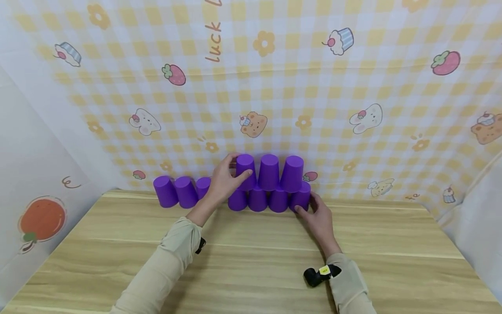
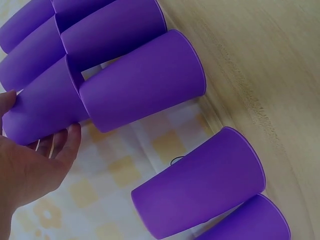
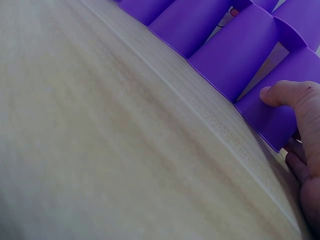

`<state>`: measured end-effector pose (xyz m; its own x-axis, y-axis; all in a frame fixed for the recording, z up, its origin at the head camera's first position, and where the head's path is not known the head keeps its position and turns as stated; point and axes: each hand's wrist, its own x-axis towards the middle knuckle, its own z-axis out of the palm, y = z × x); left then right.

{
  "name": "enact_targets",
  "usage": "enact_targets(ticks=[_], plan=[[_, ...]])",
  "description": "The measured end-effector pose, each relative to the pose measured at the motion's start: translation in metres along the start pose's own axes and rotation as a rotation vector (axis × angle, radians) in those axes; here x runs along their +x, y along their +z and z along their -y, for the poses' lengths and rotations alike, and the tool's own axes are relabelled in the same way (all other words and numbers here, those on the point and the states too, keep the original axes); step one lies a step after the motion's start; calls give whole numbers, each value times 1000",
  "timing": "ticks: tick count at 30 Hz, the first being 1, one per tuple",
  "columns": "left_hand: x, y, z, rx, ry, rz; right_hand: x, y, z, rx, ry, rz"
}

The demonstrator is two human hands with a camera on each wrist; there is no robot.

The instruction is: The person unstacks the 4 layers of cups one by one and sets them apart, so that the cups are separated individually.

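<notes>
Upside-down purple cups stand in two tiers against the back cloth, 3 above and several below. My left hand (image 1: 226, 178) holds the left upper cup (image 1: 245, 168), thumb in front and fingers round its far side. In the left wrist view that upper cup (image 2: 47, 105) rests its rim on the bases of the lower cups (image 2: 145, 80). At the right end of the bottom row, my right hand (image 1: 319, 218) grips the last lower cup (image 1: 301, 194). Its thumb (image 3: 272, 95) lies across the cup's front in the right wrist view, and the other fingers are partly hidden behind.
Left of the stack, 3 more purple cups (image 1: 186, 192) stand upside down in a row, the nearest one partly behind my left arm. A wooden table (image 1: 251, 253) carries everything. Behind it hangs a yellow checked cloth (image 1: 274, 96), close to the cups.
</notes>
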<state>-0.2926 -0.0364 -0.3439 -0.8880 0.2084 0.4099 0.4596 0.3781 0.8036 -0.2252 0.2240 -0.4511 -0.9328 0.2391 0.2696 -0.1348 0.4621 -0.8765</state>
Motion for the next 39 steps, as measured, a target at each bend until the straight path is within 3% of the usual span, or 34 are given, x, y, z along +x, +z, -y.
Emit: enact_targets(ticks=[13,32,39], plan=[[0,-9,-8,-22,8,3,0,-1,-1,-3,-9,-9],[-9,-44,-17,-4,-15,-21,0,-1,-1,10,-3,9],[-17,-57,-13,-19,8,-36,-1,-2,1,8,7,17]])
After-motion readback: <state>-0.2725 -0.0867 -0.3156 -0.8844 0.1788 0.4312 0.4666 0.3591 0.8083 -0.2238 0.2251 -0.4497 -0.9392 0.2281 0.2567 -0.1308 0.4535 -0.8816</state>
